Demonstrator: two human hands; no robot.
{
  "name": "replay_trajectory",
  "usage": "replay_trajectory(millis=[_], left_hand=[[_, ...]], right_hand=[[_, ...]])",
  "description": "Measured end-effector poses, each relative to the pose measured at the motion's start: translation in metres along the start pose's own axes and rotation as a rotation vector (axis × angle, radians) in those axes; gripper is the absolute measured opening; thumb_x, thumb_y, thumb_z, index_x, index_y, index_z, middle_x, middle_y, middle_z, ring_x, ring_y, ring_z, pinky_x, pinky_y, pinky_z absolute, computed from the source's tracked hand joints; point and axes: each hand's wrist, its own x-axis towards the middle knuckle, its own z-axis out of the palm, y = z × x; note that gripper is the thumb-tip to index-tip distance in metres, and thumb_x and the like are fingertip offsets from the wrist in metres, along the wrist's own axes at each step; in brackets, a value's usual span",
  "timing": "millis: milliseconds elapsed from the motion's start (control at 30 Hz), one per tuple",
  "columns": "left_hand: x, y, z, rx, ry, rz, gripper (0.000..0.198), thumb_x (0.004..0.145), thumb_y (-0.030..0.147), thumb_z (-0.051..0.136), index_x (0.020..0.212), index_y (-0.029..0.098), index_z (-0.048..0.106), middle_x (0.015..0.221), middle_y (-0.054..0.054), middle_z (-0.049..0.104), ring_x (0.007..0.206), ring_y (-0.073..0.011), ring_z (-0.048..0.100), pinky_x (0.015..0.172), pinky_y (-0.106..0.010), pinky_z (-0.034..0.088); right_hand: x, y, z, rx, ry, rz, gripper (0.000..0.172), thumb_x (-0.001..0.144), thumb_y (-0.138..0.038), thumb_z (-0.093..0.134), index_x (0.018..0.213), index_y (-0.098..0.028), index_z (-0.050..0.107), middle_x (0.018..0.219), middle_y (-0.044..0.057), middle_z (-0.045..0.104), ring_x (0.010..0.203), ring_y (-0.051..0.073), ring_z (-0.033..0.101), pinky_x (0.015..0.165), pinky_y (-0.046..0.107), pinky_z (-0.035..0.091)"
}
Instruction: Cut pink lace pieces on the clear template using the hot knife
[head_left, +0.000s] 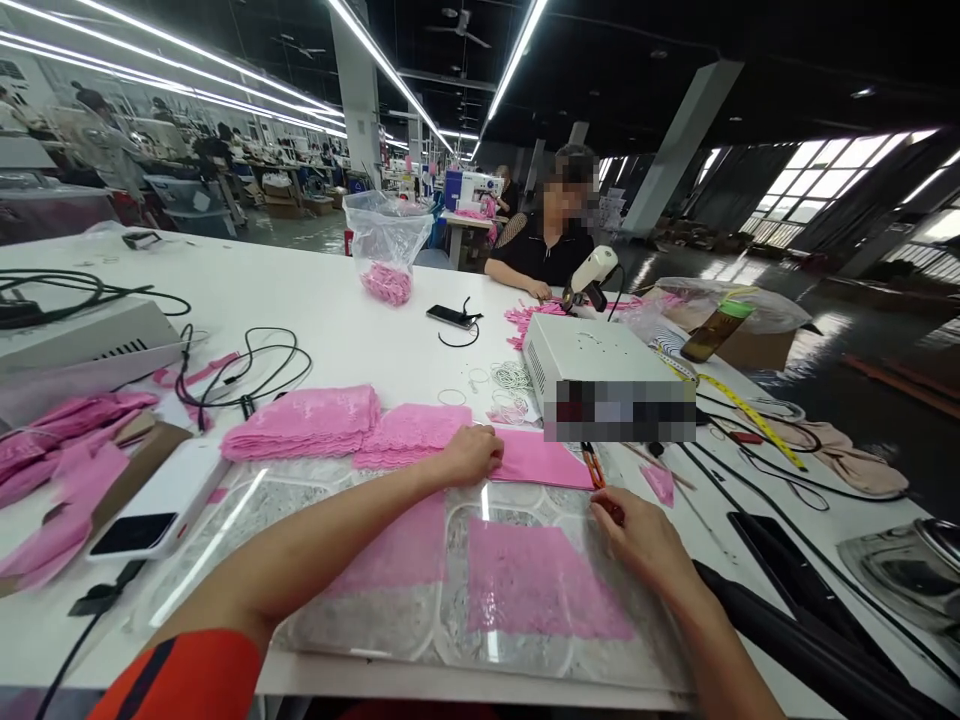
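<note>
My left hand (pixel 472 455) lies on a row of pink fabric, its fingers curled down at the left end of a smooth, flat pink piece (pixel 540 458). Left of it are a stack of pink lace pieces (pixel 416 430) and a thicker folded lace stack (pixel 304 420). Near the flat piece's right corner, my right hand (pixel 641 530) has its fingers bent closed around something dark red, mostly hidden. An orange-and-black tool (pixel 592 465) lies just beyond those fingertips. Two pink lace pieces show on the clear-covered mat, one (pixel 544 580) between my arms, the other (pixel 401 550) partly behind my left forearm.
A grey box device (pixel 607 355) with a scanner-like head (pixel 592 270) stands beyond my right hand. Cables, a yellow tape measure (pixel 754 420) and a bottle (pixel 716 330) are rightward. A white power bank (pixel 161 500) lies left. Across the table sits a person (pixel 551 235).
</note>
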Motion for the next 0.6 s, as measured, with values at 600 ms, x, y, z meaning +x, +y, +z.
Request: replay_trajectory(millis=[600], left_hand=[[0.004,-0.006,-0.02,-0.147,0.015,0.033,0.021,0.094,0.032,0.059,0.101,0.013,0.065,0.101,-0.005,0.066,0.089,-0.0166,0.063,0.081,-0.035,0.054]], right_hand=[[0.053,-0.018,0.035,0.144,0.1,-0.287,0.034,0.08,-0.037,0.063,0.108,-0.018,0.069,0.114,0.01,0.068,0.11,0.026,0.06,0.099,0.044,0.045]])
